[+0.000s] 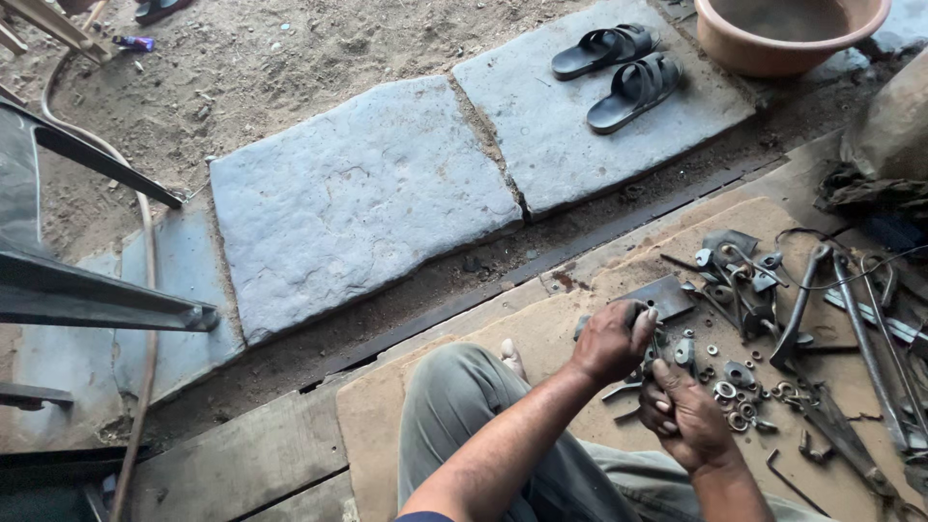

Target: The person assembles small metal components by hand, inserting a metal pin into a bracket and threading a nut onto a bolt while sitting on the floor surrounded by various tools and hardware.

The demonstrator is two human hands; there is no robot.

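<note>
Over the cardboard mat [483,387], left hand [611,340] and right hand [684,414] both clench a small metal part [653,350], probably stiff, light, best pinched at its ends.

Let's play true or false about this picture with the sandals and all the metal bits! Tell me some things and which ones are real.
1. A pair of dark sandals lies on a grey stone slab. True.
2. The left hand and right hand are far apart. False: they are close together, working on small metal parts.
3. Washers and nuts lie scattered on the mat by the hands. True.
4. The big round basin at the top is bright blue. False: it is a pinkish brown.
5. Long metal tools lie to the right of the hands. True.
6. The sandals are on the person's feet. False: nobody is wearing them, and bare toes show by the knee.
</note>
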